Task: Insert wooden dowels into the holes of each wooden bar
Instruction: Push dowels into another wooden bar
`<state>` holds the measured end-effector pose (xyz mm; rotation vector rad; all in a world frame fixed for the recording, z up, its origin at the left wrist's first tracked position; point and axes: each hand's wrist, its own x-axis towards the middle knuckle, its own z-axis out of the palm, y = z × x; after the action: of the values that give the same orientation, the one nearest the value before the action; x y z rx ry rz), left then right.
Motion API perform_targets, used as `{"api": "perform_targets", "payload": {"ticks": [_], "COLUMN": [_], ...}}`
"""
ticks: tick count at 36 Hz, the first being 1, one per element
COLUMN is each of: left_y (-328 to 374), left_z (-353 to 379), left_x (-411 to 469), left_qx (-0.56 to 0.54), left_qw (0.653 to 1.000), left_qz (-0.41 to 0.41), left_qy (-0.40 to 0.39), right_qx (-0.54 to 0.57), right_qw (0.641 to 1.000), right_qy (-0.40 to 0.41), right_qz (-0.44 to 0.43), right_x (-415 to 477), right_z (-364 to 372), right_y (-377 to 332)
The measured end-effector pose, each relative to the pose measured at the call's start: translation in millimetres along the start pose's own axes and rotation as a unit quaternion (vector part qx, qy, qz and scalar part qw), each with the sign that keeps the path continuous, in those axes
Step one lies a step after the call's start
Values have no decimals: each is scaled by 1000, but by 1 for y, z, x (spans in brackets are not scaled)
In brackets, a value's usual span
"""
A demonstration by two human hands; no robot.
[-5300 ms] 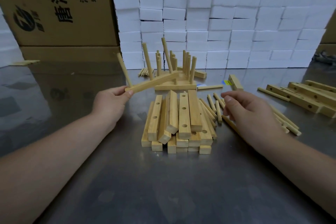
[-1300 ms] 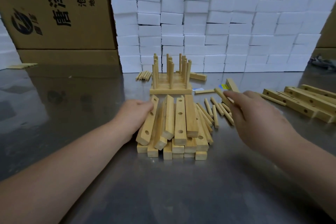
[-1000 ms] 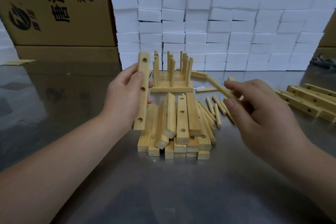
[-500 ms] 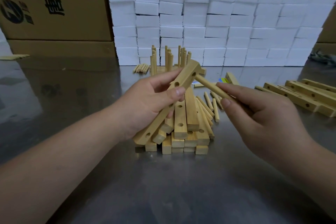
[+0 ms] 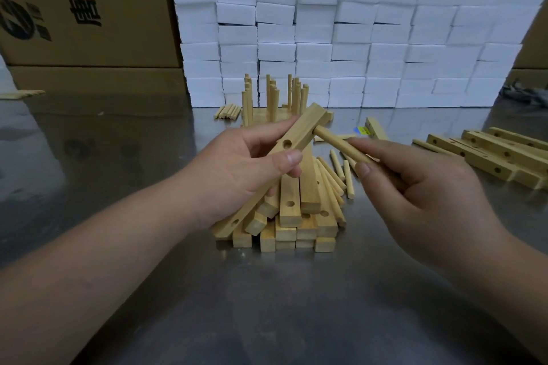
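My left hand (image 5: 240,169) grips a wooden bar (image 5: 299,135) tilted up to the right, with round holes along its face. My right hand (image 5: 415,187) pinches a wooden dowel (image 5: 341,145) whose tip touches the bar at its upper hole. Below my hands lies a stack of bare bars (image 5: 290,216). Loose dowels (image 5: 338,172) lie fanned to the right of that stack. Behind stands a group of bars with upright dowels (image 5: 272,98) in them.
The metal table (image 5: 267,305) carries more drilled bars (image 5: 492,151) at the right and a small bundle of dowels (image 5: 227,112) at the back. A wall of white foam blocks (image 5: 355,29) and cardboard boxes (image 5: 83,9) closes off the far side.
My left hand picked a bar off the stack and tilted it. My right hand picked a dowel and brought its tip against the bar's upper hole.
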<state>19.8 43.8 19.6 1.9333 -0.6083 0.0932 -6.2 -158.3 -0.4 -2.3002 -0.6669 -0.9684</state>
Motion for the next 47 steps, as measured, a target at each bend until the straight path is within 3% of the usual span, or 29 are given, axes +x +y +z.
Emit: {"api": "perform_targets", "payload": {"ticks": [6, 23, 32, 43, 47], "left_y": [-1, -1, -2, -5, -5], "left_z": [1, -2, -1, 0, -1], "left_x": [1, 0, 0, 0, -1], "left_qx": [-9, -12, 2, 36, 46], "left_qw": [1000, 1000, 1000, 999, 998], "left_qz": [-1, 2, 17, 28, 27], "left_qy": [2, 3, 20, 17, 19], "right_qx": [14, -70, -80, -117, -27], "right_qw": [999, 997, 996, 993, 998], "right_qy": [-16, -5, -7, -17, -32], "right_qz": [27, -24, 42, 9, 46], "right_x": [-1, 3, 5, 3, 1], "right_z": [1, 1, 5, 8, 9], "right_y": [0, -7, -15, -9, -9]}}
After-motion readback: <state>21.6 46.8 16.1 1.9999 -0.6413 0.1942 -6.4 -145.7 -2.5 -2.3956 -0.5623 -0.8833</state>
